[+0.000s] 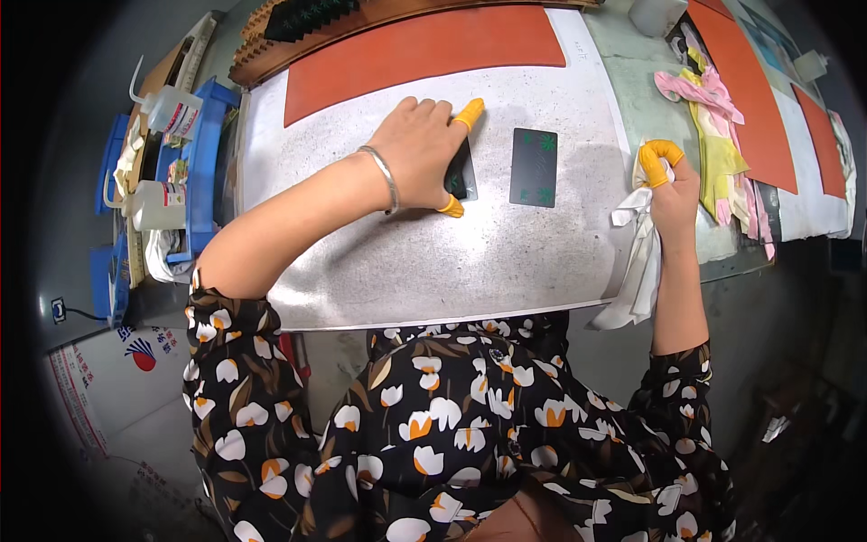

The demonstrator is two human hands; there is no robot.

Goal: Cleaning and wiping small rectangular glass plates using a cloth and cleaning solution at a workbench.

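My left hand (420, 154) wears yellow finger cots on its thumb and forefinger. Those two digits span a small dark rectangular panel (464, 173) and grip it at its ends; the palm hides part of it. A second panel (534, 168), black with green markings, lies flat on the white work surface to the right. My right hand (671, 185), with yellow cots too, is closed around a white cloth (639, 262) that hangs down over the table's right front edge.
An orange-red mat (424, 59) lies at the back before a wooden rack (379, 29). Squeeze bottles (159, 206) and a blue tray (203, 163) stand at the left. Pink and yellow cloths (718, 144) lie at the right beside another orange-red mat (750, 99).
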